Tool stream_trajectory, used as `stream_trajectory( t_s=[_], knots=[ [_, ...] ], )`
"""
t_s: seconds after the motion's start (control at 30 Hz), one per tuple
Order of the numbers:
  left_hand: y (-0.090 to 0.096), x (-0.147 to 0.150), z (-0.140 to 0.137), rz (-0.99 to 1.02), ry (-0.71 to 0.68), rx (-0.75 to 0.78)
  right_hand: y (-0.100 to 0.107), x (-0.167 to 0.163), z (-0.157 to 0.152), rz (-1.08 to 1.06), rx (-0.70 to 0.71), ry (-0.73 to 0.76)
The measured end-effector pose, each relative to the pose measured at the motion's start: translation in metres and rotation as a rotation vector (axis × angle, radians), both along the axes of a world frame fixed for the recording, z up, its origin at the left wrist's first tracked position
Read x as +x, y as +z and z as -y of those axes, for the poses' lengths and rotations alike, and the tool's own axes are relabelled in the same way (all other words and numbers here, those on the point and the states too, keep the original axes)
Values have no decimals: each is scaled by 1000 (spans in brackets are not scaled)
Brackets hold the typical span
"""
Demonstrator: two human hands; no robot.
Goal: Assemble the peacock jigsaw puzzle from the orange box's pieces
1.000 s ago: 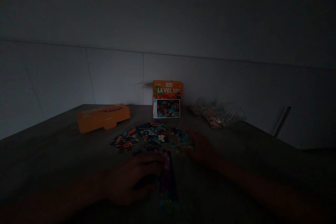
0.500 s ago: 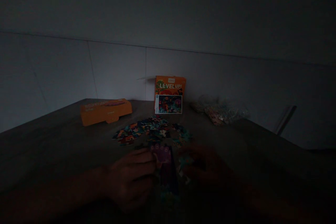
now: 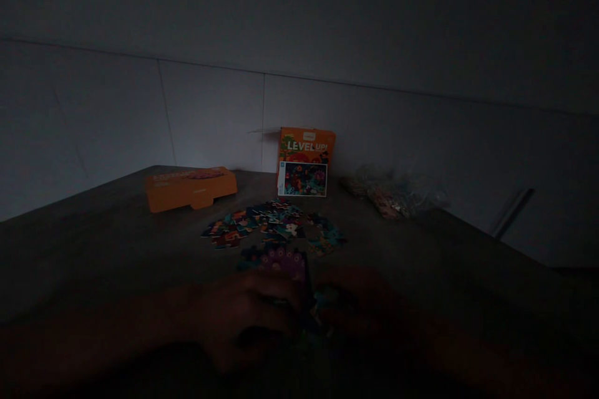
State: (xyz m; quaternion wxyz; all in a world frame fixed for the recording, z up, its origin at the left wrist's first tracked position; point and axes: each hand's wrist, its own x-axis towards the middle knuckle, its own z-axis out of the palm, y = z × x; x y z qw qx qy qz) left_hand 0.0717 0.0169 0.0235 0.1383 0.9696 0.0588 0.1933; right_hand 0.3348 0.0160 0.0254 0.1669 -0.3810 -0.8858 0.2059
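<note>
The scene is very dark. A partly joined jigsaw puzzle (image 3: pixel 283 262) with a purple, round-spotted figure lies on the table in front of me. My left hand (image 3: pixel 248 315) rests over its lower left part, fingers apart and bent, covering much of the picture. Beside the puzzle's right edge, my right hand (image 3: pixel 365 302) pinches a teal puzzle piece (image 3: pixel 327 296); its fingertips are dim and partly lost in shadow. Just beyond both hands lie a heap of loose puzzle pieces (image 3: pixel 262 221) and a smaller teal group of pieces (image 3: pixel 325 234).
An orange box (image 3: pixel 306 143) marked "LEVEL UP!" stands at the back with a picture card (image 3: pixel 304 179) leaning on it. An orange box lid (image 3: pixel 191 190) lies at the left. Clear plastic bags (image 3: pixel 397 190) are at the right. A white wall (image 3: pixel 210 118) borders the grey table (image 3: pixel 116 230).
My left hand has slid right over the puzzle, its fingers now more spread. My right hand, with the teal piece, stays close to the puzzle's right edge. The view has tilted slightly.
</note>
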Motion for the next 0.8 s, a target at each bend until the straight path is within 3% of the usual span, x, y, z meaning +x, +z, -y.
stream_trajectory(
  t_s=[0.17, 0.3, 0.57, 0.63, 0.8],
  knots=[
    [-2, 0, 2, -4, 18, 86, -3, 21, -40, 38, 155, -195],
    [-5, -1, 0, 38, 53, 200, -6, 31, -67, -2, 162, -371],
    [-3, 3, -1, 88, 165, 153, -9, 20, -53, -251, 101, -326],
    [-3, 3, -1, 63, 172, 104, -9, 20, -51, -244, 106, -326],
    [-4, 2, -2, 54, 189, 53, -12, 35, -70, -82, 266, -395]
  ],
)
